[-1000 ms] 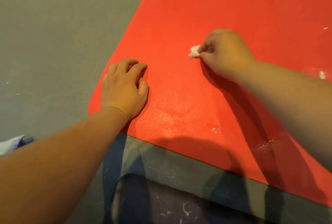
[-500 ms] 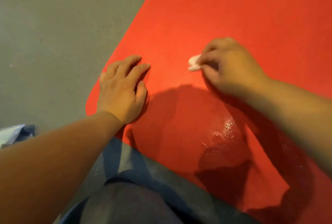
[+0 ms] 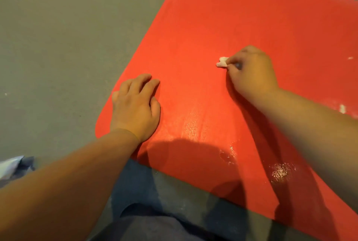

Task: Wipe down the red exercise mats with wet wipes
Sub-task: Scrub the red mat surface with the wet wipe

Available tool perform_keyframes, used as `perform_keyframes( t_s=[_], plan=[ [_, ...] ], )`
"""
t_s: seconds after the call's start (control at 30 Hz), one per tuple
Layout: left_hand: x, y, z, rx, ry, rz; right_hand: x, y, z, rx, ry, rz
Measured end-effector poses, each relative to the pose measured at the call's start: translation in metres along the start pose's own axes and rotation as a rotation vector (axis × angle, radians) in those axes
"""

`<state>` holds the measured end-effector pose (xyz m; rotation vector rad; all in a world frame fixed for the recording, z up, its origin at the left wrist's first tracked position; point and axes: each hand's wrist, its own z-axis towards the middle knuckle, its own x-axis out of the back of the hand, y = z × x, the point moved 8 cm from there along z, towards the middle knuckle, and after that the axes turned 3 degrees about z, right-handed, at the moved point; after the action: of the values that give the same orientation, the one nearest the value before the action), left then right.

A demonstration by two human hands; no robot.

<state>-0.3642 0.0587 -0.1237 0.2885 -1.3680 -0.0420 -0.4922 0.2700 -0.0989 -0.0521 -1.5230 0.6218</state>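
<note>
Red foam exercise mat (image 3: 242,27) lies flat on the grey floor (image 3: 58,37), filling the centre and right of the frame. At centre right, the right hand (image 3: 251,72) pinches a small crumpled white wet wipe (image 3: 221,62) against it. The left hand (image 3: 135,105) rests palm-down, fingers loosely spread, near the mat's lower-left corner. Wet sheen (image 3: 280,172) glistens at lower right.

Mat (image 3: 242,18) flat on floor (image 3: 58,37), covering the frame from 12 round to 5 o'clock; bare floor from 7 to 12. Left grip (image 3: 135,109) palm-down on the mat's near corner, at 9 o'clock. Right grip (image 3: 251,72) on the mat at 2 o'clock, pinching wipe (image 3: 221,62) against it. Wipe well apart from left grip, at its 2 o'clock. Wet patch (image 3: 281,171) on mat at 4 o'clock. Knee (image 3: 155,227) at 6, before mat's near edge.
</note>
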Motion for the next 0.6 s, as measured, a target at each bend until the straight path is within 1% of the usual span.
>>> perform_keyframes(
  t_s=[0.03, 0.07, 0.13, 0.17, 0.2, 0.23, 0.27, 0.33, 0.37, 0.4, 0.43, 0.5, 0.6],
  plan=[
    [-0.002, 0.001, 0.000, -0.003, -0.005, -0.003, -0.004, -0.005, -0.009, -0.014, -0.009, -0.010],
    [-0.002, 0.001, 0.000, -0.003, -0.012, -0.008, -0.015, -0.021, -0.031, 0.056, -0.074, -0.004],
    [-0.002, 0.000, 0.001, 0.003, -0.016, -0.017, -0.032, -0.073, -0.102, 0.320, -0.252, 0.130],
    [-0.002, -0.001, 0.001, 0.005, -0.014, -0.018, -0.035, -0.093, -0.137, 0.421, -0.359, 0.197],
    [-0.002, -0.001, 0.001, 0.005, -0.010, -0.019, -0.034, -0.102, -0.156, 0.500, -0.445, 0.221],
    [-0.001, -0.001, 0.000, 0.003, -0.004, -0.020, -0.033, -0.098, -0.154, 0.559, -0.473, 0.208],
    [-0.001, -0.001, 0.000, -0.002, 0.001, -0.021, -0.030, -0.085, -0.137, 0.528, -0.445, 0.161],
    [-0.001, 0.001, 0.000, -0.014, 0.006, -0.022, -0.016, -0.044, -0.087, 0.283, -0.241, 0.028],
    [-0.002, 0.001, 0.000, -0.016, 0.008, -0.023, -0.007, -0.028, -0.073, 0.166, -0.143, 0.000],
    [-0.002, 0.000, 0.001, -0.016, 0.010, -0.026, -0.005, -0.022, -0.071, 0.090, -0.091, 0.000],
    [-0.002, 0.000, 0.001, -0.015, 0.011, -0.028, -0.009, -0.028, -0.082, 0.080, -0.094, -0.001],
    [-0.002, -0.002, 0.002, -0.011, 0.015, -0.031, -0.023, -0.063, -0.130, 0.204, -0.233, 0.040],
    [-0.002, -0.001, 0.003, -0.018, 0.024, -0.030, -0.025, -0.109, -0.205, 0.408, -0.445, 0.247]
  ],
)
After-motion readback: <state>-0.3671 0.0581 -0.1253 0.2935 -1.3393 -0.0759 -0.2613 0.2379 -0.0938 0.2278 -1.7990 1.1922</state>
